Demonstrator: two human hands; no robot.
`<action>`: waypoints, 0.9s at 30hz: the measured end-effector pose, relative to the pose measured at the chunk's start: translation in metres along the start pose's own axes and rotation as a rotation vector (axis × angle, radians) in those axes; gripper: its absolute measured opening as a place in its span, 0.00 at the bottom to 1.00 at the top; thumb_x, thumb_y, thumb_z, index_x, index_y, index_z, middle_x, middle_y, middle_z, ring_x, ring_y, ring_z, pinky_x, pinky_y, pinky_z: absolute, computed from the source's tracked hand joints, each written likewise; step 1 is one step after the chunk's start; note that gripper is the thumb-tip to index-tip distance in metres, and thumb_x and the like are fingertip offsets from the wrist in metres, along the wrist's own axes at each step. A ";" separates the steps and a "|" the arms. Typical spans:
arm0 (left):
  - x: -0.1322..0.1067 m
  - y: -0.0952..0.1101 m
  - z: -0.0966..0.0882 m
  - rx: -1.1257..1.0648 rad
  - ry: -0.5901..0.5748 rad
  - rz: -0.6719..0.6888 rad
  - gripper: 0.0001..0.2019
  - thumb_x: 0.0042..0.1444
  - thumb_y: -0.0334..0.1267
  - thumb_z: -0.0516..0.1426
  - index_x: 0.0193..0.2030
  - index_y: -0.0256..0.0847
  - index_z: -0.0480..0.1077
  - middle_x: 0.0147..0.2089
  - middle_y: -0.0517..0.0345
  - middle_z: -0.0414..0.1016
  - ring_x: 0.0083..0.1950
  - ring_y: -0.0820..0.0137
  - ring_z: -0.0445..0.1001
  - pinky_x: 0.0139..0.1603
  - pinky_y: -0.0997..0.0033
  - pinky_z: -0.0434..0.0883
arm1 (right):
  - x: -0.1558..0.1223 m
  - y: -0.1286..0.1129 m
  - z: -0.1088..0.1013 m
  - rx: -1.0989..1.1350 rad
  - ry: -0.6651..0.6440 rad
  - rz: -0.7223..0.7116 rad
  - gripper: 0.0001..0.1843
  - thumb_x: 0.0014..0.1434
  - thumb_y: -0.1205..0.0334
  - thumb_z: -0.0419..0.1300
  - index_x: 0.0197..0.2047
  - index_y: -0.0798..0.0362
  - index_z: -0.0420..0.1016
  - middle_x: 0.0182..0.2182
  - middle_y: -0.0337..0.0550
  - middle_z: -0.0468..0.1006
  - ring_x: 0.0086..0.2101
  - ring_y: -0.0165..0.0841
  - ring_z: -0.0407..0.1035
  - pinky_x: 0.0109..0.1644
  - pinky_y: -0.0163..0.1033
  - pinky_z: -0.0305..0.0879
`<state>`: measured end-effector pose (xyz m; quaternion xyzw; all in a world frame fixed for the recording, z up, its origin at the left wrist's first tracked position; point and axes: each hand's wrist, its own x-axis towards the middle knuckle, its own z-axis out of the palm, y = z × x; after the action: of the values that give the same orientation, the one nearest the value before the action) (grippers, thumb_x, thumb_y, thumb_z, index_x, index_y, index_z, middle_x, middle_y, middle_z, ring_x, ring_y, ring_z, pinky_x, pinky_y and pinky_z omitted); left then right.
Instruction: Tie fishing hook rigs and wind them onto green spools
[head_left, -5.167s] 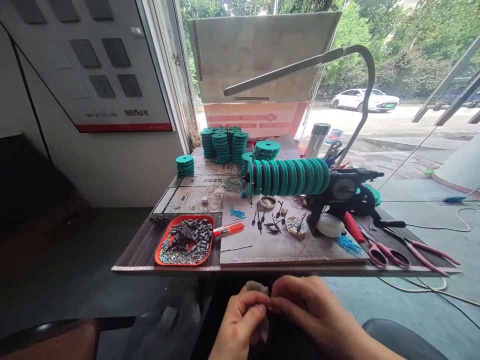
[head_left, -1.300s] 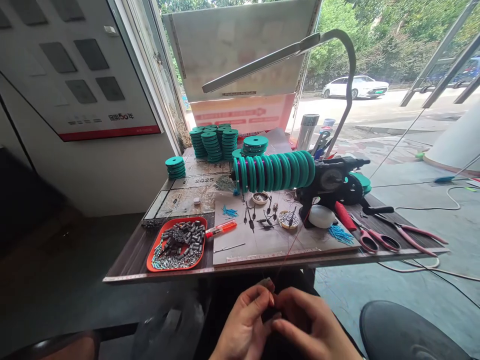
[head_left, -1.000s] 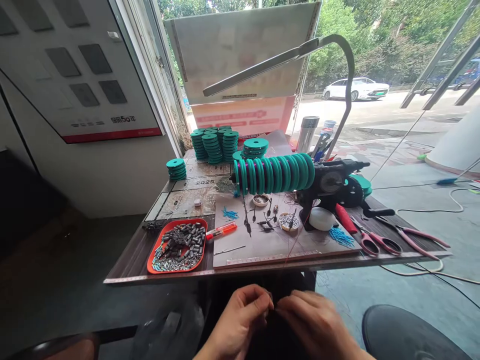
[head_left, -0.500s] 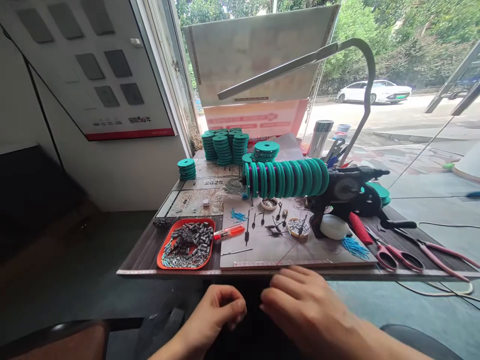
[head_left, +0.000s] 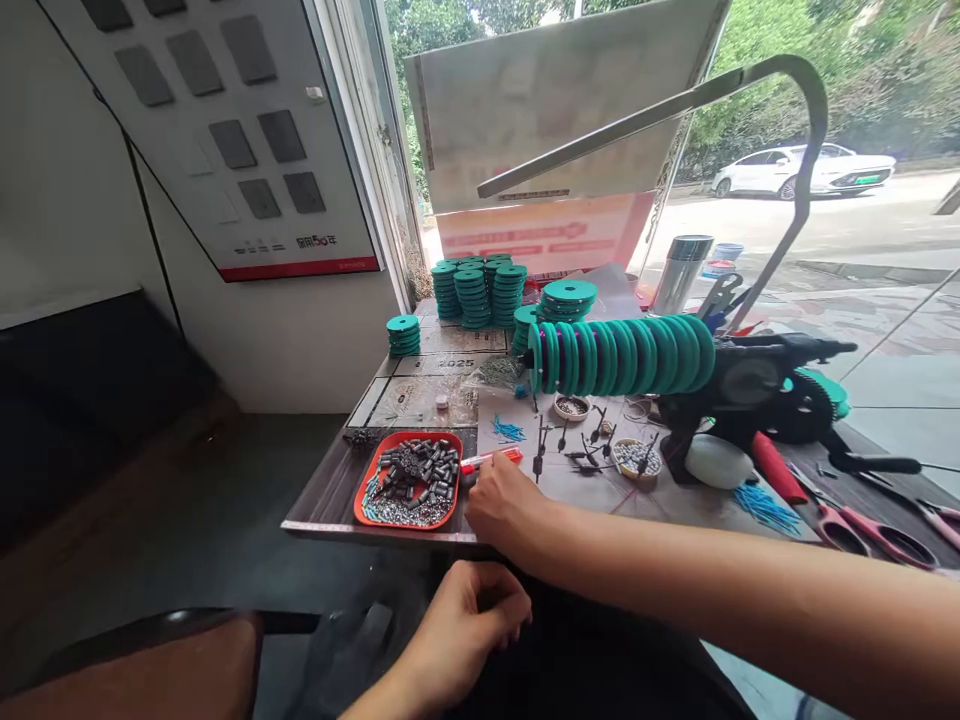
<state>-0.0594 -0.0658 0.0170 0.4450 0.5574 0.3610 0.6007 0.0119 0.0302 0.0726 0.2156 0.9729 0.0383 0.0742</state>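
My right hand [head_left: 504,500] reaches across to the front left corner of the light work board [head_left: 577,498], fingers curled downward; whatever they grip is hidden behind the hand. Right beside it lie a red-and-clear pen-like tube [head_left: 512,455] and a red tray [head_left: 363,508] of dark cylindrical weights and small shiny beads. Below the table's front edge, my left hand [head_left: 476,622] is held with thumb and fingers pinched together; anything in the pinch is too small to make out. Several dark weights on stems [head_left: 539,450] lie on the board beyond my right hand.
A hand-cranked winder [head_left: 750,385] carries a row of green foam spools [head_left: 622,357] over the board. More green spools [head_left: 471,300] are stacked behind. Small bead dishes [head_left: 636,460], blue sleeves [head_left: 766,508] and scissors [head_left: 877,535] lie to the right.
My right hand has moved forward and left, from in front of the table onto the board beside the tray. My left hand stays low and pinched. The view has shifted left.
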 end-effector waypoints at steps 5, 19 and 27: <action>-0.003 -0.010 0.015 -0.642 -0.031 -0.047 0.15 0.43 0.44 0.66 0.25 0.34 0.71 0.25 0.59 0.68 0.27 0.77 0.65 0.30 0.76 0.59 | -0.044 0.003 -0.023 0.118 0.210 -0.022 0.04 0.56 0.71 0.55 0.33 0.55 0.70 0.27 0.43 0.75 0.29 0.35 0.70 0.31 0.38 0.62; 0.009 -0.041 0.050 -1.503 -0.465 0.034 0.06 0.56 0.36 0.59 0.33 0.39 0.78 0.48 0.57 0.77 0.48 0.74 0.73 0.50 0.80 0.66 | -0.105 -0.047 0.093 1.214 0.989 0.258 0.06 0.64 0.62 0.51 0.34 0.50 0.66 0.29 0.39 0.73 0.33 0.29 0.69 0.47 0.33 0.63; 0.013 -0.045 0.049 -1.536 -0.437 -0.062 0.05 0.53 0.35 0.62 0.33 0.37 0.78 0.47 0.54 0.77 0.44 0.74 0.74 0.49 0.77 0.66 | -0.110 -0.035 0.092 0.970 0.979 0.110 0.07 0.60 0.72 0.51 0.39 0.51 0.62 0.28 0.37 0.71 0.28 0.25 0.67 0.34 0.27 0.65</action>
<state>-0.0119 -0.0753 -0.0301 -0.0485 0.0347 0.5318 0.8448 0.1111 -0.0445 -0.0078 0.2312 0.7894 -0.3044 -0.4803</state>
